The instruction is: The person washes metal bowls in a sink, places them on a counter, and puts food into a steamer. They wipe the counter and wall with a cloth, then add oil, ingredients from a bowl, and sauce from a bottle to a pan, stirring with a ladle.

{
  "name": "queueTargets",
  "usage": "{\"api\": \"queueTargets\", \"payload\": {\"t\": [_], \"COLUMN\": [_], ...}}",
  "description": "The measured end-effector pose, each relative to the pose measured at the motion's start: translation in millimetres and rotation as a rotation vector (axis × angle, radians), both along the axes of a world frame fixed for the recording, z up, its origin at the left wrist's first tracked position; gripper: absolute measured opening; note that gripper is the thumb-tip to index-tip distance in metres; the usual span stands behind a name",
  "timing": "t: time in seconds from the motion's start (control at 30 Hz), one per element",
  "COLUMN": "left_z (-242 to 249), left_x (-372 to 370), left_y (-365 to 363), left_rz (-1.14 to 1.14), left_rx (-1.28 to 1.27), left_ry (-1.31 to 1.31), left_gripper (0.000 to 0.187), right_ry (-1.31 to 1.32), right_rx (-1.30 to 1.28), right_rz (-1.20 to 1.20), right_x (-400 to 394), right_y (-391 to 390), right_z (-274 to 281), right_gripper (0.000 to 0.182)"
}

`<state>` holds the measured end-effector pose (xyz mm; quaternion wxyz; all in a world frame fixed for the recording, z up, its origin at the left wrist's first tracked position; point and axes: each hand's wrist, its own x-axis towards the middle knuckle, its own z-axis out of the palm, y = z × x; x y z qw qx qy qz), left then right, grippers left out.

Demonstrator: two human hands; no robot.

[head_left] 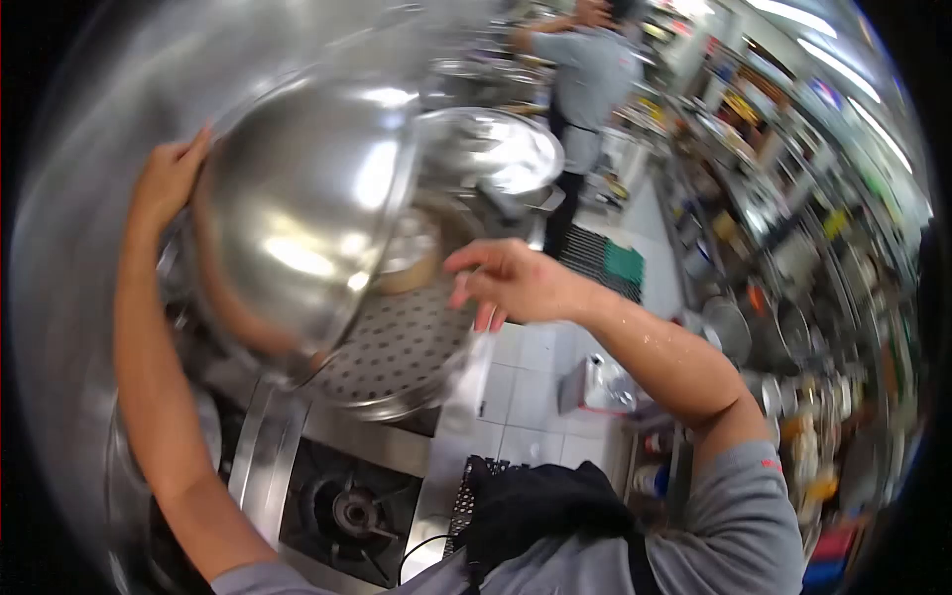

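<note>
A large shiny metal bowl or domed lid [297,208] is tilted up at its edge by my left hand [174,178], whose fingers grip the rim at the upper left. Below and to its right lies a perforated steamer tray [397,342] on a metal pot. A round bamboo steamer [409,273] with pale, blurred contents sits on the tray, partly behind the dome. Over the tray's right edge hovers my right hand [516,283], its fingers apart and slightly bent, with nothing in them.
A gas burner [355,508] lies at the front of the stove. Another shiny lid [491,149] stands behind the tray. A person [590,84] in a grey shirt stands further back. Crowded shelves [783,248] line the right side, and a box [605,385] is on the tiled floor.
</note>
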<state>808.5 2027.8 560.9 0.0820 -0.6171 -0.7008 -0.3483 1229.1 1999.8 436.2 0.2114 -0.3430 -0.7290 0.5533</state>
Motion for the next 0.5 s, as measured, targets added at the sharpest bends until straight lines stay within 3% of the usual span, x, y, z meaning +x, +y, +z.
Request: {"api": "queueTargets", "payload": {"t": [0.03,0.07,0.1,0.2,0.23,0.27,0.3,0.37,0.4,0.5], "left_z": [-14,-8,-16,-57,-71,-64,-77,-90,-100,-84], "left_x": [-4,15,25,29,42,72,77,78,78,229], "left_y": [18,19,33,95,112,114,120,131,141,153], "left_rz": [-0.101,-0.014,-0.096,-0.228,-0.193,-0.135,-0.171,-0.227,-0.293,-0.428], "left_rx": [0.075,-0.062,-0.059,-0.186,-0.243,-0.51,-0.466,-0.538,-0.514,-0.54], "left_ry": [0.017,0.115,0.115,0.206,0.212,0.306,0.328,0.631,0.332,0.371], "left_gripper": [0.063,0.058,0.056,0.059,0.067,0.069,0.073,0.072,0.07,0.07], "right_ry": [0.0,-0.016,-0.033,-0.024,-0.03,-0.03,-0.027,0.174,0.126,-0.101], "right_rx": [-0.052,-0.044,-0.044,-0.111,-0.119,-0.125,-0.131,-0.205,-0.145,-0.048], "right_rz": [0.038,0.067,0.081,-0.272,-0.445,-0.632,-0.801,-1.202,-1.455,-2.126], "right_x": [31,66,106,227,270,313,353,427,460,536], "right_y": [-24,-45,-69,-144,-174,-210,-255,-357,-412,-585], "right_z": [9,14,14,-14,-25,-34,-42,-66,-79,-113], "right_gripper": [0.037,0.037,0.036,0.035,0.035,0.034,0.033,0.03,0.026,0.021]}}
